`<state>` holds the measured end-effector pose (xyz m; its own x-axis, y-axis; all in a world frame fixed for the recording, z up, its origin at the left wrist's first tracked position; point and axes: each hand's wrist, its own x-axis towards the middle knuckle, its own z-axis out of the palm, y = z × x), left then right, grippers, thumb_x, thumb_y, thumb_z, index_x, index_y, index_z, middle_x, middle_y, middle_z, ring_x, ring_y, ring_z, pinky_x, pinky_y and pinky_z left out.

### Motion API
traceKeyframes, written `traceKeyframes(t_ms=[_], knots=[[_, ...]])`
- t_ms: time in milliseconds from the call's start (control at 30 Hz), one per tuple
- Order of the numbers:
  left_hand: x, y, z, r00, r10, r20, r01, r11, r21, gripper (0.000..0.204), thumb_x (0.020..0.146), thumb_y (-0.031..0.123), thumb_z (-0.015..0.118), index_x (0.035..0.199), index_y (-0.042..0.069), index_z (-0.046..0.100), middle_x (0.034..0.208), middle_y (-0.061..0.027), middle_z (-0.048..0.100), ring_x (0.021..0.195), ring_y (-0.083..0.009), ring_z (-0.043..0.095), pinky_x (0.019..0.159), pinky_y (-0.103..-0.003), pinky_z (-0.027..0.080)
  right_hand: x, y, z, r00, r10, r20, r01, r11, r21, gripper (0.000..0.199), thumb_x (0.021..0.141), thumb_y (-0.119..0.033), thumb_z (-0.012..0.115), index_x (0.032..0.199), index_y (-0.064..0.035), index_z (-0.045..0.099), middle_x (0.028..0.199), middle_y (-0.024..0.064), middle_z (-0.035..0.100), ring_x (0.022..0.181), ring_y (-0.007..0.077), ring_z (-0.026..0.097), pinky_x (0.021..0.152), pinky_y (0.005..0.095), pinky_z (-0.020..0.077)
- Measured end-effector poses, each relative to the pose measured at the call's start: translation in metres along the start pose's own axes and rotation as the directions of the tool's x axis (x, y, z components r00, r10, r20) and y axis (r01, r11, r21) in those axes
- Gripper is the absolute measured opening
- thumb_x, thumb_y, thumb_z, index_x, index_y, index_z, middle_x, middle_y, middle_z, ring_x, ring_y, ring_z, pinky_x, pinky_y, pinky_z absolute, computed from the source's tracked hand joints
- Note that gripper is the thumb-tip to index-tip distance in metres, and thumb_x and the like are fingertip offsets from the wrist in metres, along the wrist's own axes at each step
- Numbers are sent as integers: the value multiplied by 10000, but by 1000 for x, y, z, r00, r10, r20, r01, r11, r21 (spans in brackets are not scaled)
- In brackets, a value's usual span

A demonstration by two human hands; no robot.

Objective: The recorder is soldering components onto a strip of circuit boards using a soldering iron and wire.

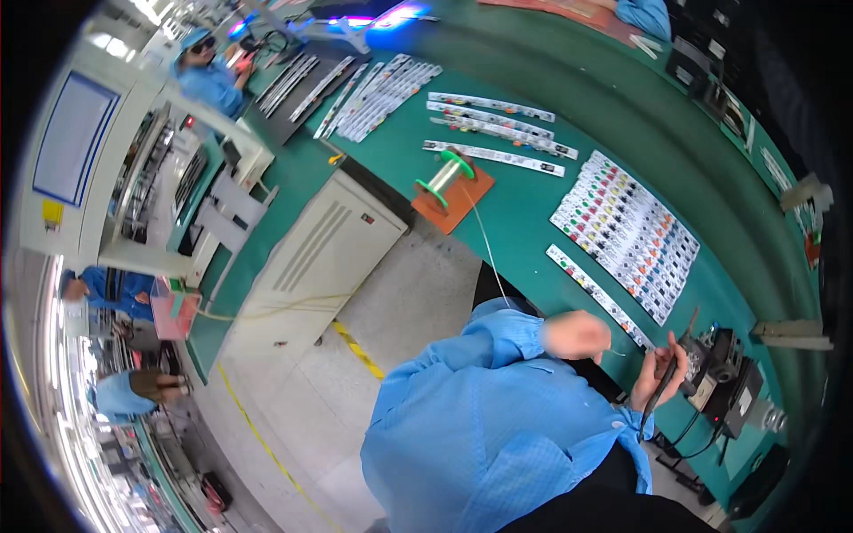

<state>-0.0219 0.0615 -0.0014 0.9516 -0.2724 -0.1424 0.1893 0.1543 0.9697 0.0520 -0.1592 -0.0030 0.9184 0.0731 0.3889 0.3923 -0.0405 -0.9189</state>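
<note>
My left hand [576, 335], somewhat blurred, is closed on a thin solder wire, whose end [617, 354] pokes out toward the right. The wire runs back past my sleeve to a green-flanged spool of solder [446, 180] on a brown board [462, 200]. My right hand [659, 373] grips the dark handle of a soldering iron [661, 392], its cord hanging down toward my sleeve. Its tip cannot be made out. Between and just beyond my hands lies a single narrow circuit board strip [597, 293], its right end close to my right fingers.
A block of board strips [626, 235] with coloured parts lies beyond the single strip. More strips [493, 160] lie farther left on the green bench [391, 164]. A soldering station [739, 395] stands at right, a pale cabinet [311, 258] at left. Other people work in the background.
</note>
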Motion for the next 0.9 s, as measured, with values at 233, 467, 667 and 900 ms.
traceKeyframes(t_ms=[233,467,667,900], knots=[[2,1,-4,998,-21,52,22,999,-23,98,890,79,649,858,-6,613,721,-52,647,698,-93,631,624,-237,499,3,6,-10,998,-58,-33,56,996,-63,491,818,96,592,1271,-43,463,1342,214,528,872,108,568,761,247,477],[-5,11,-11,998,-6,69,10,999,-51,92,897,80,641,865,-6,632,758,-48,659,646,-74,593,579,-221,476,-4,5,-16,995,20,-100,-23,999,-29,476,821,110,572,1258,-57,487,1359,179,524,864,96,551,794,250,469],[-13,23,-10,996,-43,79,40,999,37,180,938,141,614,999,-9,692,858,-55,686,669,-88,604,577,-230,494,-11,13,-24,987,-13,-160,4,999,-54,454,829,116,515,1255,-39,481,1328,193,547,876,117,539,830,266,458],[-17,26,-7,998,-24,61,23,1000,21,184,872,69,641,1030,-18,676,837,-65,704,681,-71,616,559,-226,490,-14,12,-36,993,-2,-120,-13,992,-124,465,852,103,438,1299,-25,449,1372,170,518,945,165,546,873,302,439]])
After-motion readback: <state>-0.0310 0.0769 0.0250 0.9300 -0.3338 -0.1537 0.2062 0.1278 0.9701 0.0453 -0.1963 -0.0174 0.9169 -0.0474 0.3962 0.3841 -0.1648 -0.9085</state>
